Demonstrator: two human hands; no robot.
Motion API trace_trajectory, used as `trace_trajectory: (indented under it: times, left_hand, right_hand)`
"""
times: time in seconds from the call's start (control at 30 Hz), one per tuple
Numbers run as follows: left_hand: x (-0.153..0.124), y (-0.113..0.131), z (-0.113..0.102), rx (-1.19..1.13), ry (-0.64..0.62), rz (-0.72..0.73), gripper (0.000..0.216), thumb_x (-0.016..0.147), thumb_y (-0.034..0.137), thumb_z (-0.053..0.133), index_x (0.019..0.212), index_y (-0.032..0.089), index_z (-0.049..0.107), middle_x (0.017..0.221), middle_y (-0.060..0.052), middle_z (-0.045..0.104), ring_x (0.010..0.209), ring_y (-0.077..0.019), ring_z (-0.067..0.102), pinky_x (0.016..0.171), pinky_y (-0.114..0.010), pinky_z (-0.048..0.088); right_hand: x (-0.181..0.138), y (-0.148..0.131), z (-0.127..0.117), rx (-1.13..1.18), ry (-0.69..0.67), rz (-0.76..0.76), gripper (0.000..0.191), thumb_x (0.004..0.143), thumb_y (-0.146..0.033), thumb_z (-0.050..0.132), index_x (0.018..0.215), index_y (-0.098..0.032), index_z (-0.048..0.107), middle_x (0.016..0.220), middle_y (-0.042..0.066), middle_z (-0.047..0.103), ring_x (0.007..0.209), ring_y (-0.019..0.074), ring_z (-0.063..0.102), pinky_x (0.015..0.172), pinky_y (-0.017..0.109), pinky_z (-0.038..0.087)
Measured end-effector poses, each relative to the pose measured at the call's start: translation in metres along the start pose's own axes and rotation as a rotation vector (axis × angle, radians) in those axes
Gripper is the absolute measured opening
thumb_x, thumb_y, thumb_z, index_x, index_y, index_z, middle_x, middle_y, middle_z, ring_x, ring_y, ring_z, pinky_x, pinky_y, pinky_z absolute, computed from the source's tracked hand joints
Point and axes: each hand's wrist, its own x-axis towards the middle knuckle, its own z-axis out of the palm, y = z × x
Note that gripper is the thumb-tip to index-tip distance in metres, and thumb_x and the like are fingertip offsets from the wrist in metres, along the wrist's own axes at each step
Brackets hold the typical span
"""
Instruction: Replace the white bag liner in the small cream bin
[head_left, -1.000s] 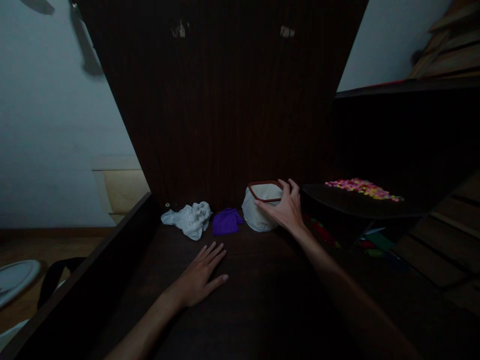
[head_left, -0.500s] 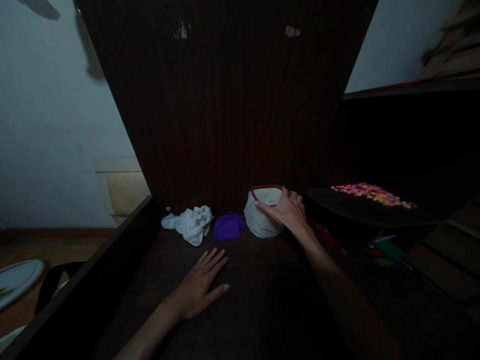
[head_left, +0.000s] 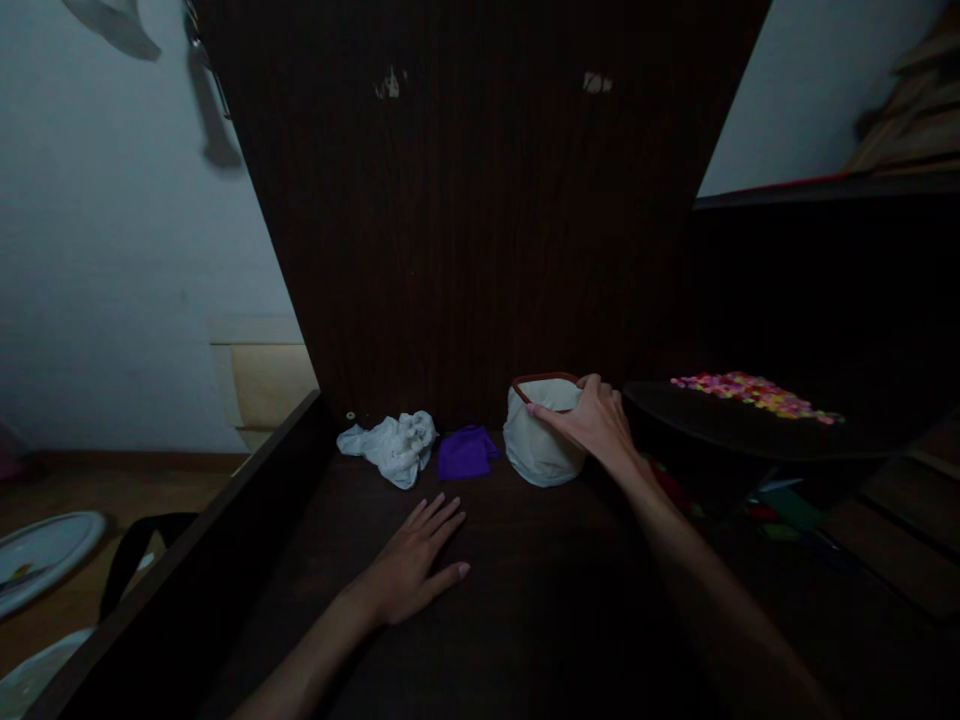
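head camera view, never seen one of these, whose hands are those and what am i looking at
There's no machine: these are a person's own bare hands, seen from a camera on their head looking forward and down. On the dark wooden surface lie, left to right, a crumpled white bag or cloth, a folded purple cloth and a pale container with a brown rim. The right hand grips that rim; the left hand rests palm down, holding nothing.

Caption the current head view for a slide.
Right hand holding a brown-rimmed white container at its edge; left hand spread palm-down before a purple cloth.
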Motion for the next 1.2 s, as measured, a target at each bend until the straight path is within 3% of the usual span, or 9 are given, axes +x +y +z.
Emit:
trace_trajectory:
  times: [0.23,0.47,0.6,0.8,1.03,1.2]
  left_hand:
    - [-0.001,0.002,-0.001,-0.012,-0.01,0.007,0.069,0.101,0.061,0.041,0.157,0.02,0.034,0.165,-0.012,0.03,0.155,-0.0321,0.02,0.126,-0.059,0.02]
    - [-0.003,-0.001,0.001,-0.169,0.101,-0.104,0.085,0.095,0.063,0.05,0.16,0.018,0.02,0.165,-0.018,0.029,0.153,-0.0374,0.026,0.122,-0.059,0.032]
    - [-0.003,0.002,0.004,-0.355,0.244,-0.078,0.097,0.09,0.06,0.063,0.161,0.021,0.01,0.165,-0.019,0.028,0.15,-0.0363,0.033,0.122,-0.057,0.032]
    - [-0.003,0.004,0.008,-0.494,0.372,0.01,0.12,0.072,0.066,0.077,0.161,0.022,0.01,0.162,-0.018,0.035,0.147,-0.0416,0.037,0.119,-0.058,0.036]
    - [-0.007,0.008,0.01,-0.503,0.333,0.085,0.132,0.064,0.067,0.081,0.162,0.019,0.007,0.159,-0.02,0.037,0.144,-0.0447,0.04,0.117,-0.062,0.037]
    - [-0.011,0.003,0.012,-0.448,0.303,0.095,0.127,0.061,0.08,0.073,0.158,0.015,0.025,0.145,-0.02,0.053,0.139,-0.0488,0.043,0.117,-0.066,0.035]
  right_hand:
    - [-0.013,-0.004,-0.036,0.105,0.061,-0.087,0.091,0.057,-0.086,0.066,0.11,-0.014,0.053,0.105,0.021,0.063,0.1,0.0412,0.062,0.086,0.054,0.049]
    - [-0.055,-0.022,-0.068,0.267,-0.087,-0.233,0.076,0.058,-0.071,0.076,0.108,-0.022,0.049,0.108,0.013,0.062,0.101,0.0349,0.062,0.085,0.047,0.05]
    - [-0.079,-0.031,-0.077,0.347,-0.265,-0.321,0.073,0.059,-0.061,0.081,0.112,-0.023,0.046,0.115,0.011,0.06,0.106,0.0322,0.06,0.088,0.045,0.051]
    - [-0.094,-0.037,-0.079,0.456,-0.526,-0.434,0.092,0.054,-0.058,0.087,0.127,-0.023,0.042,0.132,0.014,0.053,0.121,0.0327,0.054,0.101,0.047,0.047]
    - [-0.093,-0.037,-0.067,0.6,-0.692,-0.556,0.109,0.044,-0.061,0.091,0.134,-0.023,0.041,0.139,0.013,0.049,0.129,0.034,0.05,0.108,0.047,0.042]
    - [-0.087,-0.035,-0.051,0.738,-0.768,-0.612,0.112,0.044,-0.058,0.093,0.136,-0.024,0.039,0.144,0.013,0.046,0.133,0.0323,0.047,0.111,0.044,0.04]
